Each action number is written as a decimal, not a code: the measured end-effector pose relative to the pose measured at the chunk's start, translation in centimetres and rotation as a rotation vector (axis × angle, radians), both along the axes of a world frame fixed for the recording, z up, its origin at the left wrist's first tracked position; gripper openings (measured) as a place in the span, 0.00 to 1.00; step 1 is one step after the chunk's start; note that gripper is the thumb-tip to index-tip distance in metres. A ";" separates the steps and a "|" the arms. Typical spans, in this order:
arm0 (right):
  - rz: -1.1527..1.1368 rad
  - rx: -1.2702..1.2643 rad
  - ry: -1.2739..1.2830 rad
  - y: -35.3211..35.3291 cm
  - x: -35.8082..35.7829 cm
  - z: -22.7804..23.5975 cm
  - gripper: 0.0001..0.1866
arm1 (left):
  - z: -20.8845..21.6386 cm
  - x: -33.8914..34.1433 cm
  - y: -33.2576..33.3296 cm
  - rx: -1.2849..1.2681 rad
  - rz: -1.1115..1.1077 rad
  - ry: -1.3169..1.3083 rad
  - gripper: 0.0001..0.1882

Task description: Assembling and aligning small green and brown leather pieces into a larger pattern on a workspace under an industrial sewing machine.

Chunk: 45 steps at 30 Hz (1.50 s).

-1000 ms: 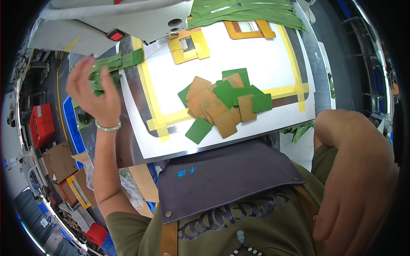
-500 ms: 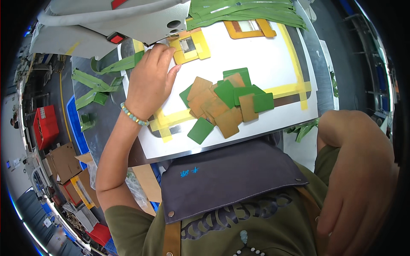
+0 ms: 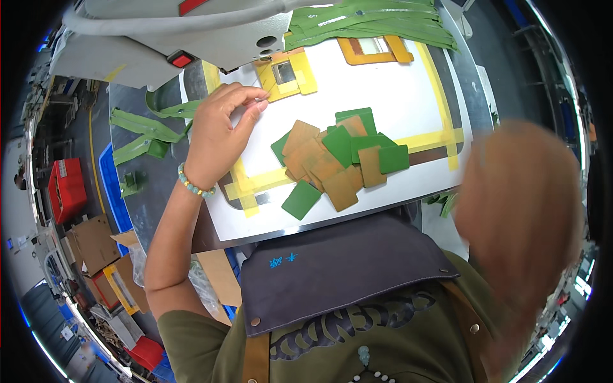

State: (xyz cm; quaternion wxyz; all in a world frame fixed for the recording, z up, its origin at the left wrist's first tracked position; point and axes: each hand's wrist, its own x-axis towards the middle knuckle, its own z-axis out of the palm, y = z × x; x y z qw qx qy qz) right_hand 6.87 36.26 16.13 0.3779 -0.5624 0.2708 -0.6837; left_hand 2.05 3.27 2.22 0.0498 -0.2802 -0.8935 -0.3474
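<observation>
My left hand (image 3: 220, 121) is over the white work surface (image 3: 255, 150), beside a yellow frame-shaped template (image 3: 305, 82) with a small window. Its thumb and index fingertip come together in a pinch; anything between them is too small to make out. Smeared by motion, my right hand (image 3: 520, 185) is raised at the right, off the table's edge, and its fingers cannot be read. Between the hands lies a loose heap of flat pieces, some green (image 3: 301, 200) and some tan-brown (image 3: 341, 189), with rounded corners.
A grey sewing machine head (image 3: 236, 29) overhangs the template. Green zipper strips (image 3: 377, 22) are piled at the back, more zipper lengths (image 3: 143, 124) at the left. A second, orange-yellow template (image 3: 364, 54) lies behind. Yellow tape (image 3: 434, 136) borders the white surface.
My left hand has drawn slightly down from the template, and its thumb has come up to the index finger. My right hand has risen from beside my body and moved left.
</observation>
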 end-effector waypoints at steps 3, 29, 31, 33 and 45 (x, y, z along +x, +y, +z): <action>-0.740 0.803 0.481 -1.9 -4.9 -2.9 0.12 | 0.3 0.1 -0.2 0.116 0.005 -0.220 0.10; -0.996 0.901 0.388 -0.5 -6.4 -8.7 0.10 | -0.8 -2.1 -4.3 0.073 0.095 -0.063 0.15; -0.968 1.087 0.626 0.8 -5.5 -6.4 0.08 | -1.3 -1.4 -5.0 -0.040 0.056 0.197 0.16; -0.903 1.119 0.711 2.9 -4.1 -5.7 0.09 | -1.7 -1.9 -5.6 -0.090 0.112 0.285 0.16; -0.867 1.247 0.955 0.5 1.2 -9.5 0.25 | -5.0 -4.1 -19.8 -0.336 0.362 0.220 0.13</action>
